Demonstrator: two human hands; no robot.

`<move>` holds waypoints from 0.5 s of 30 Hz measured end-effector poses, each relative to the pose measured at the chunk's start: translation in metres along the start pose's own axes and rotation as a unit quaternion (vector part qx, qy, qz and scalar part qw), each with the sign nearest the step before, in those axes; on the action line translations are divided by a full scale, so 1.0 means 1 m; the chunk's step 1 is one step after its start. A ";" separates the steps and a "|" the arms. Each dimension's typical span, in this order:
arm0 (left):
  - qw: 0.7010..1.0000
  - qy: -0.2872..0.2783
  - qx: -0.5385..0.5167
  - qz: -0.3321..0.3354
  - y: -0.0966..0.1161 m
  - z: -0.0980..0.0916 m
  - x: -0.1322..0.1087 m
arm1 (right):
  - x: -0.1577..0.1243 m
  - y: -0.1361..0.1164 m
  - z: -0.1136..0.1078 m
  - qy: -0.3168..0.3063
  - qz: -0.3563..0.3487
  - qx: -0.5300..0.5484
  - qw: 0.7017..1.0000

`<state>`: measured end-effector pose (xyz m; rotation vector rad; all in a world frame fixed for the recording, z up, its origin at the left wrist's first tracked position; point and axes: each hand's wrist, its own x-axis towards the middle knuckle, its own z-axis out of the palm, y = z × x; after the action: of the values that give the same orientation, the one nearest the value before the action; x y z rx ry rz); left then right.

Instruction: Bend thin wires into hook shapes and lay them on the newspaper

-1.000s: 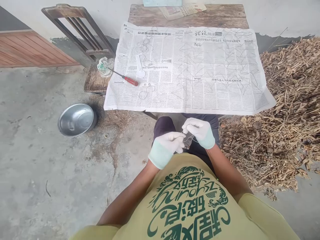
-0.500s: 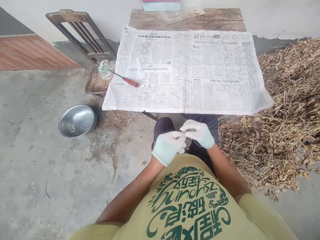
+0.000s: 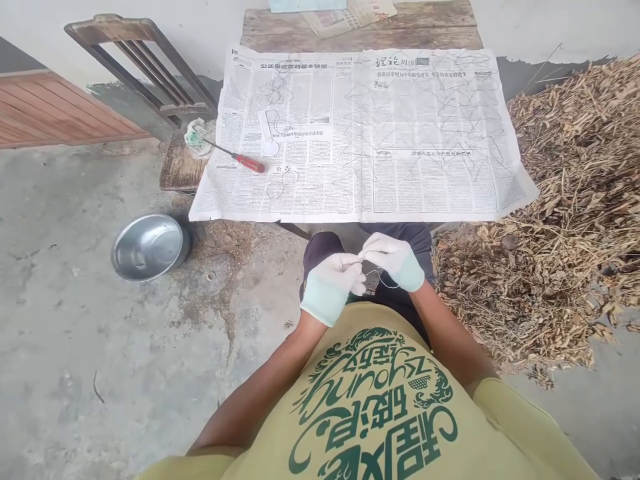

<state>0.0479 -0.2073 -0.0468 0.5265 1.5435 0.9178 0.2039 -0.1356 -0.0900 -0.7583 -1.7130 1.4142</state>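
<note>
My left hand point(image 3: 333, 283) and my right hand point(image 3: 393, 257), both in white gloves with pale green cuffs, meet fingertip to fingertip above my lap. Both pinch a thin wire point(image 3: 387, 287), which hangs in a small loop below the right hand; its ends are hidden by the fingers. In front of them a newspaper point(image 3: 430, 193) is spread over the table. Thin bent wires point(image 3: 283, 185) lie on it, several of them in loops and zigzags. At its left are a red-handled screwdriver point(image 3: 250, 163) and a flat white piece point(image 3: 269, 137) with a round end.
A wooden chair point(image 3: 173, 167) stands left of the table point(image 3: 420, 30), with a crumpled white-and-green bundle point(image 3: 197, 138) at its seat. On the concrete floor sits a metal basin point(image 3: 150, 247). Dry plant stalks point(image 3: 565, 220) are heaped to the right.
The fingertips of both hands have come closer together, and the wire loop hangs more openly below the right hand. The whole view has shifted slightly.
</note>
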 end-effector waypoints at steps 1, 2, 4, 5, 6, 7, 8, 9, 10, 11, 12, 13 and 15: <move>1.000 0.005 -0.004 0.009 -0.002 0.000 0.000 | 0.000 0.002 0.000 0.002 0.002 0.006 1.000; 1.000 0.009 -0.005 0.017 -0.003 0.000 0.000 | -0.001 0.004 0.000 0.004 0.003 0.014 1.000; 0.999 0.016 -0.007 0.030 -0.003 0.000 -0.002 | -0.001 0.006 -0.001 0.007 0.002 0.025 1.000; 0.999 0.019 -0.007 0.035 -0.003 -0.001 -0.003 | -0.001 0.006 -0.001 0.008 0.001 0.027 1.000; 0.999 0.022 -0.008 0.039 -0.003 -0.001 -0.004 | -0.001 0.006 -0.001 0.009 0.001 0.027 1.000; 0.999 0.026 -0.008 0.044 -0.002 -0.001 -0.005 | -0.001 0.005 -0.002 0.009 0.001 0.026 1.000; 0.998 0.029 -0.008 0.048 -0.002 -0.002 -0.005 | -0.001 0.005 -0.002 0.007 0.000 0.025 1.000; 0.998 0.033 -0.007 0.053 -0.001 -0.002 -0.006 | -0.001 0.004 -0.002 0.006 -0.002 0.027 1.000; 0.998 0.036 -0.005 0.059 -0.001 -0.003 -0.007 | -0.001 0.004 -0.002 0.006 -0.005 0.032 0.999; 0.997 0.039 -0.003 0.066 -0.002 -0.003 -0.007 | -0.001 0.003 -0.001 0.006 -0.009 0.038 0.999; 0.996 0.042 -0.002 0.073 -0.002 -0.004 -0.008 | -0.001 0.003 -0.001 0.008 -0.012 0.044 0.999; 0.996 0.044 -0.001 0.081 -0.003 -0.004 -0.008 | 0.000 0.003 0.000 0.009 -0.013 0.049 0.999; 0.994 0.048 -0.001 0.099 -0.005 -0.005 -0.007 | 0.000 0.003 0.001 0.011 -0.015 0.055 0.998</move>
<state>0.0451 -0.2174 -0.0467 0.6507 1.5959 1.1108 0.2027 -0.1357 -0.0930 -0.6828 -1.6084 1.4624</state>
